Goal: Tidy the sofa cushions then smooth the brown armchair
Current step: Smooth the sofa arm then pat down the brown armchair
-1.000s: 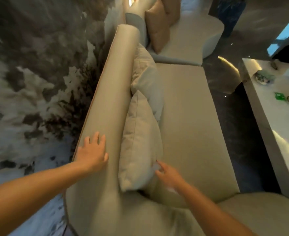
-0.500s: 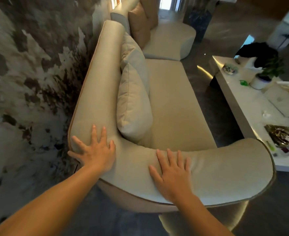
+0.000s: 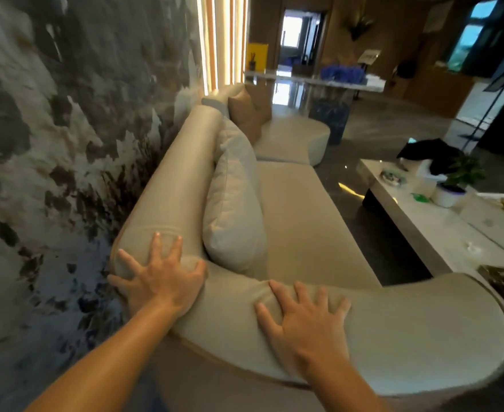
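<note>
Beige upholstery dents under our left hand (image 3: 161, 281) and right hand (image 3: 307, 319), both splayed flat on the sofa (image 3: 304, 233) near-end armrest, gripping nothing. The cushion (image 3: 232, 215) leans at the backrest's near corner; soft, light, best lifted by its edges.

One sofa (image 3: 304, 233), two hands, two beige cushions, perhaps two tan cushions, one potted plant (image 3: 458, 179).

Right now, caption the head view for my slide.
Both hands, left and right, press flat on the beige sofa's curved armrest, with a pale cushion propped against the backrest.
</note>
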`<move>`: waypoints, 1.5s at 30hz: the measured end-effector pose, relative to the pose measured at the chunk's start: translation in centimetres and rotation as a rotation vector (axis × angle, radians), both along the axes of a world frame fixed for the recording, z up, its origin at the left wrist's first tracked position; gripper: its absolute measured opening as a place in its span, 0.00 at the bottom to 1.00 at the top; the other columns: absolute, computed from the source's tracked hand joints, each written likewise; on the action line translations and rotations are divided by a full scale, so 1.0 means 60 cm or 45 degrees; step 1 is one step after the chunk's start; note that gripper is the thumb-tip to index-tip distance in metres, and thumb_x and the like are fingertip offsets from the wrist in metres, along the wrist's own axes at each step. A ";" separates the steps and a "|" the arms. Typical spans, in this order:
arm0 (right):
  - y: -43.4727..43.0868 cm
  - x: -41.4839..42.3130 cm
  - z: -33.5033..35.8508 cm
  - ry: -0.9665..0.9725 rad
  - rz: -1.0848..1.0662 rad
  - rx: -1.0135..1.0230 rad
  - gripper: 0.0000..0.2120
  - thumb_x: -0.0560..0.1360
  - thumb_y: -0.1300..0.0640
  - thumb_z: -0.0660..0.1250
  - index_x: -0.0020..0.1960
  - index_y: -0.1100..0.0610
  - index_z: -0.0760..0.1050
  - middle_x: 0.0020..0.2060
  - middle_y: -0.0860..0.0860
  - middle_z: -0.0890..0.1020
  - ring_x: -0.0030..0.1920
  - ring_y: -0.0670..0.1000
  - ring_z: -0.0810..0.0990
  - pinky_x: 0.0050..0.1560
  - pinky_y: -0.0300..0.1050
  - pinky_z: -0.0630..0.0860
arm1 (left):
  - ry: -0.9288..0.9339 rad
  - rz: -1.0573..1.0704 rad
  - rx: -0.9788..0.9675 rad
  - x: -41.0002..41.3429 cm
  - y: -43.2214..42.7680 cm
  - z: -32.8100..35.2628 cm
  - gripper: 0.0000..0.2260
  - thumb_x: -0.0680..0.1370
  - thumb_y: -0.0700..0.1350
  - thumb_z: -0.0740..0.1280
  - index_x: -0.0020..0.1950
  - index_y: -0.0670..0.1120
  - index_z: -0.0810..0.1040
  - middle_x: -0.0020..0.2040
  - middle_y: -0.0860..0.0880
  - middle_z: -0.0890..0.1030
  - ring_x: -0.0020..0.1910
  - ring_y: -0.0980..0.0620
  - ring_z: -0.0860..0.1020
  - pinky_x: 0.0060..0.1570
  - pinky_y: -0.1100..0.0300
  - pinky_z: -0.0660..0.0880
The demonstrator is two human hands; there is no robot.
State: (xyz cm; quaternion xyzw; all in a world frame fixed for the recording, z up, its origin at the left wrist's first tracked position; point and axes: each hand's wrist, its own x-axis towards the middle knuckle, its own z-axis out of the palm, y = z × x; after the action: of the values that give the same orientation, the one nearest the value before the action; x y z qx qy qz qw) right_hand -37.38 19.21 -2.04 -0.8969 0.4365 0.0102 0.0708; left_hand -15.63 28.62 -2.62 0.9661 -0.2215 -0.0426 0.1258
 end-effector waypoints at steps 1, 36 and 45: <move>-0.002 0.016 0.003 0.010 -0.006 0.002 0.37 0.68 0.26 0.35 0.75 0.35 0.47 0.77 0.49 0.61 0.76 0.64 0.54 0.66 0.76 0.42 | -0.003 0.010 -0.004 0.014 -0.005 0.001 0.36 0.69 0.74 0.48 0.76 0.66 0.51 0.81 0.56 0.47 0.76 0.31 0.40 0.69 0.24 0.46; 0.021 0.125 0.040 0.077 0.080 0.293 0.29 0.78 0.34 0.44 0.76 0.35 0.41 0.80 0.51 0.42 0.79 0.58 0.38 0.75 0.63 0.35 | 0.271 -0.395 0.356 0.159 0.068 0.032 0.25 0.78 0.66 0.41 0.74 0.70 0.38 0.81 0.53 0.40 0.78 0.36 0.38 0.75 0.36 0.44; 0.168 -0.288 0.304 0.364 -0.398 0.470 0.17 0.74 0.54 0.64 0.62 0.57 0.77 0.62 0.59 0.79 0.60 0.61 0.79 0.54 0.54 0.76 | 0.231 -1.355 0.688 -0.293 0.064 0.287 0.20 0.79 0.54 0.59 0.64 0.43 0.77 0.67 0.42 0.78 0.64 0.42 0.76 0.63 0.52 0.73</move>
State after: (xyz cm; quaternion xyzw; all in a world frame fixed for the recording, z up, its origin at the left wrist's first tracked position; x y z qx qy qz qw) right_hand -54.67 29.29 16.20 -0.7801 0.5659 0.2048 0.1713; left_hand -33.18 32.43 14.63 0.7128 -0.6443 -0.2366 -0.1443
